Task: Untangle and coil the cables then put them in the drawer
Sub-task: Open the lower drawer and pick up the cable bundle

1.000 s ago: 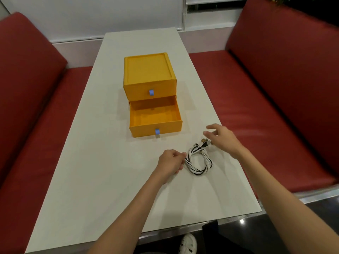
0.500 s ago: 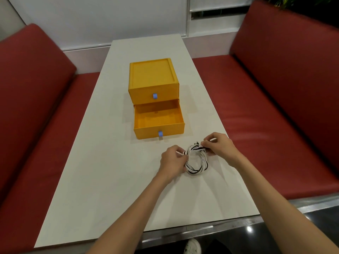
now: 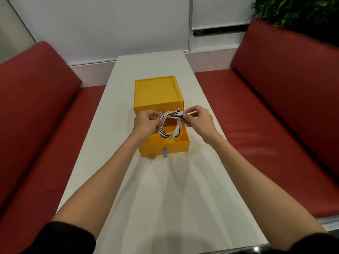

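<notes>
Both hands are holding the twisted cables (image 3: 169, 125) up in a ring, the left hand (image 3: 145, 123) pinching one side and the right hand (image 3: 199, 119) pinching the plug end, right above the open yellow drawer (image 3: 165, 145) waiting just below.

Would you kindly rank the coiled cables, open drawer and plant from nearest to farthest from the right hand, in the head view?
1. coiled cables: in the grip of the right hand.
2. open drawer: just below it.
3. plant: far back right.
</notes>
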Demonstrator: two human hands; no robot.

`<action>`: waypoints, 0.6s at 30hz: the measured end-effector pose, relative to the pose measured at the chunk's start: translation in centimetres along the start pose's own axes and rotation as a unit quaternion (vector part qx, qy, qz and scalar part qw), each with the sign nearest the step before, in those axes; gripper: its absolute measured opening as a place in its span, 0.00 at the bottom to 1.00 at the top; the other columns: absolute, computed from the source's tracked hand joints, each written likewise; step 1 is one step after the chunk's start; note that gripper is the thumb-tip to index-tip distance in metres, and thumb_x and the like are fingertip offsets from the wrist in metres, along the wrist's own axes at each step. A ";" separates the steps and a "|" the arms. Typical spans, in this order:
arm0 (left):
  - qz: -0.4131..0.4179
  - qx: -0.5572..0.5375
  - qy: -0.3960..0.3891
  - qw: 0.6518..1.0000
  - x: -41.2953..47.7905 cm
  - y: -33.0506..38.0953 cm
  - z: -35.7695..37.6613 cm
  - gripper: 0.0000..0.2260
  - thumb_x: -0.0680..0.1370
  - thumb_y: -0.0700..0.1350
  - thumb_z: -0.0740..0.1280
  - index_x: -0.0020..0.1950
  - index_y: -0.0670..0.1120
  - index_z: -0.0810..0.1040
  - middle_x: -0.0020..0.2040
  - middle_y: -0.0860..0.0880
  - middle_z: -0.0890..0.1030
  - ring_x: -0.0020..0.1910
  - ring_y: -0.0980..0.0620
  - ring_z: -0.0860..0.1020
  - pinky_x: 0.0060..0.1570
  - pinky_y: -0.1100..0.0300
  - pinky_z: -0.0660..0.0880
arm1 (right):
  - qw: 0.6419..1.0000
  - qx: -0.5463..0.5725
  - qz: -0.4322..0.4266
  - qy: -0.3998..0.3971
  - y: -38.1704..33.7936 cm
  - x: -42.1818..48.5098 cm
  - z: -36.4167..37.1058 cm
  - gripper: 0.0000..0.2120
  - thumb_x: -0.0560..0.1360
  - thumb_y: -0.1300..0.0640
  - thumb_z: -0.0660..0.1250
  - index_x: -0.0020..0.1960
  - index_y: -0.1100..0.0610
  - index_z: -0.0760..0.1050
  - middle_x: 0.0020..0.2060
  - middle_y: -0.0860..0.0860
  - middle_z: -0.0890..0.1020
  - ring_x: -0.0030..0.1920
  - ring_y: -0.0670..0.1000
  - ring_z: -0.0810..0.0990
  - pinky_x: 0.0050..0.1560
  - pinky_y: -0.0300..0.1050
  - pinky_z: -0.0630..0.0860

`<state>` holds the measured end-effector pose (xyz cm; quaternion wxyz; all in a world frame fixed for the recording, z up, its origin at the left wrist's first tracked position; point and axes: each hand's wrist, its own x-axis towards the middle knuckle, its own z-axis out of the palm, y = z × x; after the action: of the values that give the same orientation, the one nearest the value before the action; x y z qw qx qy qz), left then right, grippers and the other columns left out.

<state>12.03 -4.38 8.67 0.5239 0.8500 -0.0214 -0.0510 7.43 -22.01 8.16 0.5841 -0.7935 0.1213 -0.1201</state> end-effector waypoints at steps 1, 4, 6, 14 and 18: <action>-0.007 0.007 0.005 1.000 0.6 -0.5 0.0 0.07 0.75 0.39 0.71 0.52 0.45 0.81 0.47 0.40 0.83 0.45 0.43 0.83 0.42 0.50 0.83 | 1.000 -0.013 0.005 -0.001 0.4 0.4 0.6 0.07 0.76 0.60 0.67 0.53 0.60 0.76 0.41 0.54 0.83 0.39 0.50 0.83 0.46 0.46 0.82; -0.029 0.018 0.014 0.999 2.0 -2.2 0.4 0.08 0.75 0.38 0.71 0.54 0.42 0.82 0.46 0.41 0.83 0.44 0.43 0.83 0.40 0.52 0.83 | 0.998 -0.065 0.018 -0.007 1.6 1.4 2.4 0.08 0.76 0.61 0.66 0.55 0.60 0.76 0.46 0.58 0.83 0.43 0.54 0.83 0.48 0.50 0.81; -0.049 0.025 0.016 0.998 2.5 -3.4 0.8 0.07 0.75 0.38 0.71 0.53 0.40 0.82 0.46 0.41 0.83 0.42 0.44 0.83 0.38 0.55 0.82 | 0.995 -0.100 0.029 -0.010 2.3 2.0 3.4 0.09 0.76 0.62 0.65 0.56 0.60 0.76 0.50 0.58 0.82 0.49 0.56 0.82 0.52 0.51 0.79; -0.087 0.171 0.002 0.981 4.0 -6.9 2.1 0.04 0.76 0.39 0.70 0.43 0.40 0.79 0.45 0.40 0.80 0.44 0.41 0.80 0.46 0.50 0.80 | 0.958 -0.268 0.043 -0.092 3.0 3.3 6.4 0.13 0.74 0.72 0.59 0.57 0.70 0.75 0.53 0.64 0.79 0.54 0.62 0.77 0.54 0.55 0.76; -0.111 0.204 -0.006 0.973 4.1 -7.3 2.2 0.04 0.77 0.40 0.68 0.44 0.40 0.76 0.40 0.43 0.76 0.42 0.44 0.76 0.42 0.53 0.74 | 0.944 -0.301 0.046 -0.127 3.3 3.7 6.8 0.14 0.75 0.71 0.59 0.60 0.68 0.74 0.56 0.63 0.78 0.56 0.62 0.76 0.56 0.56 0.76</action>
<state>15.72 -3.40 0.93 0.3309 0.9355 0.0595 -0.1087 13.00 -18.07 3.22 0.3337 -0.9344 0.1133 0.0511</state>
